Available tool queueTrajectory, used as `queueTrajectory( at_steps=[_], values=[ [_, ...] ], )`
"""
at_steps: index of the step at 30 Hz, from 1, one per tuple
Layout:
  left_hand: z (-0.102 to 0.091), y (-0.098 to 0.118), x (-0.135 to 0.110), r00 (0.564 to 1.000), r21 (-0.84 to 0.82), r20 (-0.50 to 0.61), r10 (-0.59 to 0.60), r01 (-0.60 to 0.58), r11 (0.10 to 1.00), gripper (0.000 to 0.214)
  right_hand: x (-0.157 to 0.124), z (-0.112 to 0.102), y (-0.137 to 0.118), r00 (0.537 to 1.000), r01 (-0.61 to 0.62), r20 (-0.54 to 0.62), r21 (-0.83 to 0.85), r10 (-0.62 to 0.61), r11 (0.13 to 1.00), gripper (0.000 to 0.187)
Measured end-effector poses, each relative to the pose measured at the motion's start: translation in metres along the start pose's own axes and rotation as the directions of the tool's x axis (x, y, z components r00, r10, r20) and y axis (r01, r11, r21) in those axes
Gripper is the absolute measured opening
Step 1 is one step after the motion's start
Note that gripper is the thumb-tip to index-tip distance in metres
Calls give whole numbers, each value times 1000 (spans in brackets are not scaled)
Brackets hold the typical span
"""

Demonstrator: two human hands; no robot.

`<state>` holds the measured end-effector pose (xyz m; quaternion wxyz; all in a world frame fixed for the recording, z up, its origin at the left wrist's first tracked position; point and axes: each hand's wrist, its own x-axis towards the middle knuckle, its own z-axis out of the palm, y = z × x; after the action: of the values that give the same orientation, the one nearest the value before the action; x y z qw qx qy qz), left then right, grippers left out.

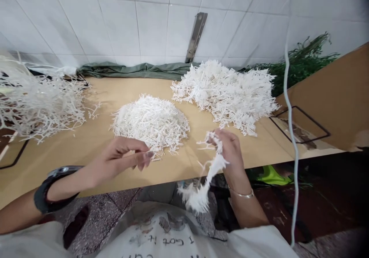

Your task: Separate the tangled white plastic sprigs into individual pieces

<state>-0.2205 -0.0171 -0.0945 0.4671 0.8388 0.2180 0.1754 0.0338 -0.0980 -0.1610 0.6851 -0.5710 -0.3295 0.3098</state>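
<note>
My left hand (127, 156) is at the front edge of a rounded pile of small white sprigs (151, 121). Its thumb and forefinger are pinched on a small white sprig, mostly hidden by the fingertips. To the right, my right hand (229, 150) is closed around the upper end of a white bristly strand (211, 173). The strand hangs past the table's front edge and widens into a fluffy lower end (197, 198). A second, larger heap of white frilly pieces (227, 93) lies beyond my right hand.
Loose, stringy white branches (43, 104) spread over the left of the brown tabletop (100, 135). Green foliage (308, 56) and a brown board (331, 100) stand at right. A pale cable (291, 123) hangs in front. Dark green cloth (132, 70) lies along the tiled wall.
</note>
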Motion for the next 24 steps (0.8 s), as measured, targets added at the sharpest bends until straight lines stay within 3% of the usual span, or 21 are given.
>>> queueTrajectory(
  at_steps=[2, 5, 8, 11, 14, 17, 21, 24],
  values=[
    [-10, -4, 6, 983, 260, -160, 87, -43, 965, 24, -1, -3, 2, 997, 49, 63, -50, -46, 998, 45],
    [-22, -13, 29, 940, 591, -300, 164, 48, 805, 30, -9, 2, 1, 977, 168, 151, -106, -151, 980, 49],
    [-29, -25, 53, 934, 689, -341, 106, 172, 704, 43, -16, 8, -2, 966, 194, 203, -165, -159, 967, 49],
    [-32, -37, 69, 948, 739, -312, 69, 196, 644, 54, -18, 8, -3, 966, 169, 224, -169, -129, 971, 49],
    [-30, -45, 77, 955, 739, -269, 127, 120, 663, 41, -18, 7, 0, 963, 162, 237, -146, -124, 976, 49],
    [-18, -39, 76, 958, 650, -209, 196, -14, 760, 34, -21, 11, 0, 962, 158, 246, -134, -122, 978, 48],
    [12, -13, 66, 966, 403, 52, 253, -252, 880, 41, -27, 22, -9, 960, 167, 254, -178, -119, 970, 47],
    [29, -2, 59, 962, 216, 149, 227, -256, 942, 32, -31, 26, -15, 950, 205, 276, -197, -146, 959, 46]
  ],
)
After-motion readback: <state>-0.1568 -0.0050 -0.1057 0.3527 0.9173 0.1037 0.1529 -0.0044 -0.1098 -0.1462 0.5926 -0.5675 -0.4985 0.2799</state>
